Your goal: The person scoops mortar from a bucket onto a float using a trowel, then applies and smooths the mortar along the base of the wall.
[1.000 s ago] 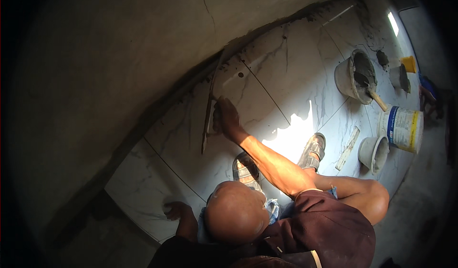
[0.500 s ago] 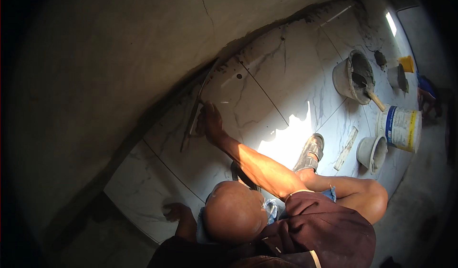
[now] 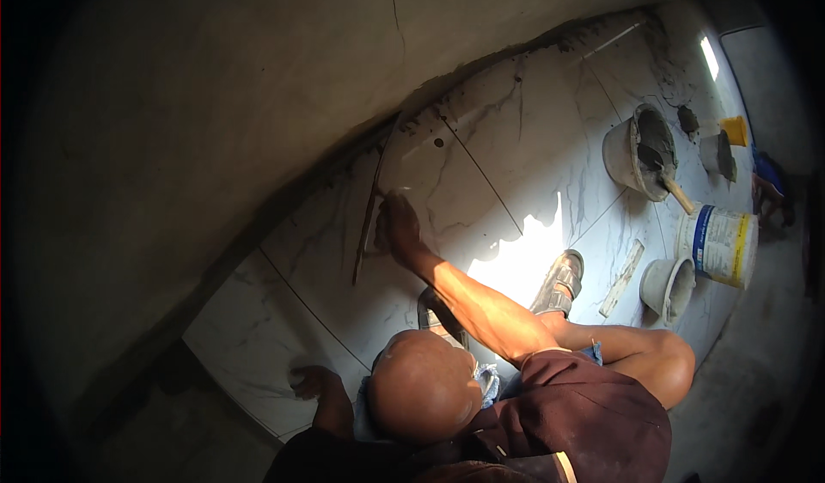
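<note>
Right hand [image 3: 397, 225] grip closed on a long trowel [image 3: 367, 234] at the wall [image 3: 215, 96] joint.
Left hand [image 3: 314, 382] rests on the floor tile [image 3: 258, 345], its grip too dim to tell; a slipping blade could likely chip the tile edge.

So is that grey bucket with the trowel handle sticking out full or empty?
Partly filled. The grey bucket stands upright on the marble tiles, dark mortar inside, the trowel resting in it.

White floor tiles [image 3: 481, 182] with grey veining, a grey bucket [image 3: 626, 152], a white tub [image 3: 720, 244] banded blue and yellow
</note>
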{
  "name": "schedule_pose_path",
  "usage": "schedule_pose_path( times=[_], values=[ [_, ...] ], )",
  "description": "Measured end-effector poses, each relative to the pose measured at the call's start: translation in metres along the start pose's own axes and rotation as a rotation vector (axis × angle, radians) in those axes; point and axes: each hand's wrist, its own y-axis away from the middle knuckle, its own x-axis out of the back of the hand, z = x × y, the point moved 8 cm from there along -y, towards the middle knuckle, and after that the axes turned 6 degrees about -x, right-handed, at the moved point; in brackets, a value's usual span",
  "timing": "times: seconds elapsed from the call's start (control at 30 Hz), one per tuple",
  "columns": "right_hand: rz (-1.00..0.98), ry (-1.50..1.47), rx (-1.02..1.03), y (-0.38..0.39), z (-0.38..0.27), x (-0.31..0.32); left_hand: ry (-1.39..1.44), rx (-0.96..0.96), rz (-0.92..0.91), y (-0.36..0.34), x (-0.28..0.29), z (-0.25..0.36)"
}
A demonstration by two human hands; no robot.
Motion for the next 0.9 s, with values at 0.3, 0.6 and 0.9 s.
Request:
schedule_pose_path(
  times=[0.3,0.6,0.9],
  values=[
    [-0.068,-0.307,0.052,-0.026,-0.091,0.017,0.018,0.101,-0.114,0.007,0.02,0.005],
    [-0.066,-0.194,-0.086,0.017,0.007,-0.005,-0.039,0.089,-0.031,-0.022,-0.001,-0.013],
    [-0.053,-0.095,-0.004,0.001,-0.03,-0.008,-0.021,0.059,-0.051,-0.001,-0.002,-0.008]
  ],
)
